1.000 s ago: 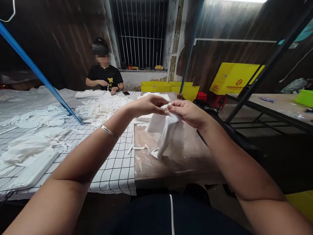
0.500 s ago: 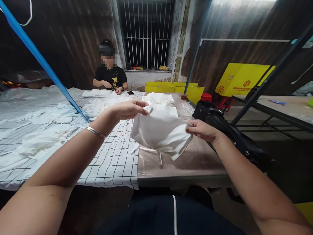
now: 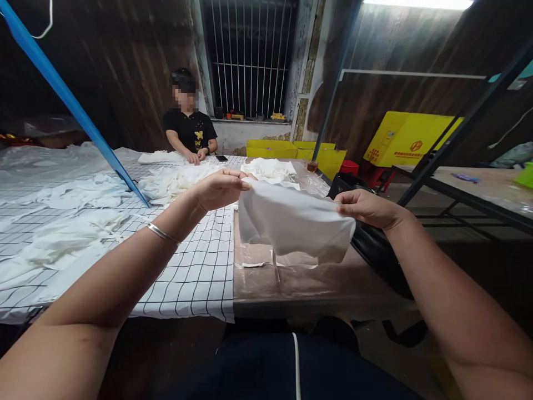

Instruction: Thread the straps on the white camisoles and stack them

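A piece of white cloth (image 3: 295,222) hangs stretched between my two hands, above the near edge of the table. My left hand (image 3: 222,189) pinches its upper left corner between thumb and fingers. At the upper right edge my right hand (image 3: 368,208) grips the cloth the same way. Under the cloth, part of another white piece (image 3: 297,259) shows on the brown plastic-covered tabletop (image 3: 287,286), with a thin narrow tool or strip (image 3: 275,269) beside it. Behind the held cloth lies a stack of white cloth pieces (image 3: 270,169).
Loose heaps of white cloth (image 3: 75,233) cover the checked tablecloth (image 3: 191,278) at left. A blue pole (image 3: 75,100) slants over it. Across the table sits a co-worker (image 3: 189,128). A black bag (image 3: 378,255) is at right; yellow boxes (image 3: 272,149) stand behind.
My right hand has moved right and slightly up, drawing the cloth wider and flatter. My left hand stays nearly in place. The co-worker's hands have come together.
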A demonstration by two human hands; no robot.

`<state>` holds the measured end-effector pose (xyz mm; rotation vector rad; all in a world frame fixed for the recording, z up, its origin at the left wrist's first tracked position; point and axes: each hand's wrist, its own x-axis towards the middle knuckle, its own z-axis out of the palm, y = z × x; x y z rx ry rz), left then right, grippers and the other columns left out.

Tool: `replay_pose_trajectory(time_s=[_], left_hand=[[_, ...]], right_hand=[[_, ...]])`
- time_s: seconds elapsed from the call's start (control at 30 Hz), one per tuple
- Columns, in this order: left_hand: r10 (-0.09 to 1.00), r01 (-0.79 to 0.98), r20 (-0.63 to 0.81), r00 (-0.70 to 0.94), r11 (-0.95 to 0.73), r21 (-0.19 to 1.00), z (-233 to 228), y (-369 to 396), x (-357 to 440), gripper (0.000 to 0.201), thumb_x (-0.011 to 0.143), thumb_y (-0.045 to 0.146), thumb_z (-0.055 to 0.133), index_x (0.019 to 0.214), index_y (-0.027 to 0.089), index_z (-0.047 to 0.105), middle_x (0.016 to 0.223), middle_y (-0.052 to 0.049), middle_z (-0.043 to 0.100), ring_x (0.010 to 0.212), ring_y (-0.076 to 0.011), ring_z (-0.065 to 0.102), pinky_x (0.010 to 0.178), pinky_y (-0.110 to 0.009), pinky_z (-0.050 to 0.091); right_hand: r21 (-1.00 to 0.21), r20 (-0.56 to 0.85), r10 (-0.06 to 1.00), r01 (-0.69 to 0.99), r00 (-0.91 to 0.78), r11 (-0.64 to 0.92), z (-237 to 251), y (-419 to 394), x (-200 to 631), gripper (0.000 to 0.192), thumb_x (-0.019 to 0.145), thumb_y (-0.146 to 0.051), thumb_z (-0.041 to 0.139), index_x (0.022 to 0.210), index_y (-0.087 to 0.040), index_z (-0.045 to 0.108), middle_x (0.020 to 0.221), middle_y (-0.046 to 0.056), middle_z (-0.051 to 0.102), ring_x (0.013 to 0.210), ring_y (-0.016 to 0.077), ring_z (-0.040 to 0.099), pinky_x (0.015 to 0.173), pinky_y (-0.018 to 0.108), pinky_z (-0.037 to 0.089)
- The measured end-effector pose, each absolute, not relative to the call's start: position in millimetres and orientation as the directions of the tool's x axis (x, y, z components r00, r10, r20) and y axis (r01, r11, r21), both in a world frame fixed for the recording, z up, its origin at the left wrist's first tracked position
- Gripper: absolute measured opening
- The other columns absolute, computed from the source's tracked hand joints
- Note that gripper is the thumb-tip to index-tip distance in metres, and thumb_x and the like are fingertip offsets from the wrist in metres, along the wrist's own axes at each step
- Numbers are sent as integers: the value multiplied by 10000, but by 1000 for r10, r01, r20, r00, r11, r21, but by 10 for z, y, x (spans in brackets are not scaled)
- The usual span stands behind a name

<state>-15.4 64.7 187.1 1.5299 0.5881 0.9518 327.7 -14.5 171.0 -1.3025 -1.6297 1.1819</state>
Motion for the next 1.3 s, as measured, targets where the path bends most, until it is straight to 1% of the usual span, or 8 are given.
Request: replay_pose_trajectory(time_s=[0.2,0.4,0.6,0.77,0.97,1.1,1.2,1.3], left_hand=[[709,-118,140,692,-80,990,1958,683,-219,175,678,147,716,577,125,575,563,-8,549,512,-116,566,530,-237,497],[720,1,85,689,-118,993,2148,694,-362,56,682,120,716,653,107,670,574,-26,581,512,-118,570,493,-214,463],[762,164,127,635,-294,942,2221,753,-462,75,652,98,790,654,111,716,709,-71,656,815,-273,688,765,-391,566],[713,65,248,656,-380,923,2168,776,-592,87,671,160,805,716,132,735,968,-123,687,1093,-330,610,953,-471,497],[763,332,131,632,-420,845,2193,1161,-588,222,672,273,828,835,147,744,869,-50,692,970,-228,635,959,-425,483],[847,545,370,383,-530,649,2628,1336,-380,317,725,273,831,952,81,721,813,-13,669,837,-128,572,1005,-441,438],[760,579,570,313,-628,520,2919,1220,-283,377,778,264,797,1073,53,697,844,-6,647,790,-78,536,968,-435,436],[603,561,685,409,-758,333,2755,1036,-298,338,792,260,768,1029,27,704,875,-35,639,788,-91,558,864,-377,448]], right_hand=[[-931,-69,970,364,-232,21,1829,-170,3389,569,420,-554,948,622,-137,617,607,-14,527,555,104,459,522,206,349],[-806,-308,850,592,-429,7,2000,-279,3593,507,509,-513,905,718,-80,743,691,37,633,646,146,560,629,229,426],[-727,-48,875,618,-481,299,2155,-233,3749,477,625,-560,811,605,-90,730,831,80,649,849,183,608,826,311,448],[-681,-11,941,691,-339,241,2173,-231,3789,529,499,-566,816,491,-67,639,916,126,666,862,186,622,785,305,453],[-619,59,997,782,-47,73,2184,-35,3782,523,544,-489,790,687,3,684,589,-4,591,599,57,501,614,217,365],[-563,323,935,823,143,69,2499,223,3699,551,680,-412,772,926,73,681,707,31,631,629,47,493,656,261,379],[-502,503,841,859,197,99,2748,249,3646,548,696,-343,798,1029,72,669,860,86,667,717,63,522,717,285,394],[-409,494,839,913,228,-7,2692,100,3660,441,767,-329,778,1043,6,701,863,76,679,729,97,557,725,322,406]])
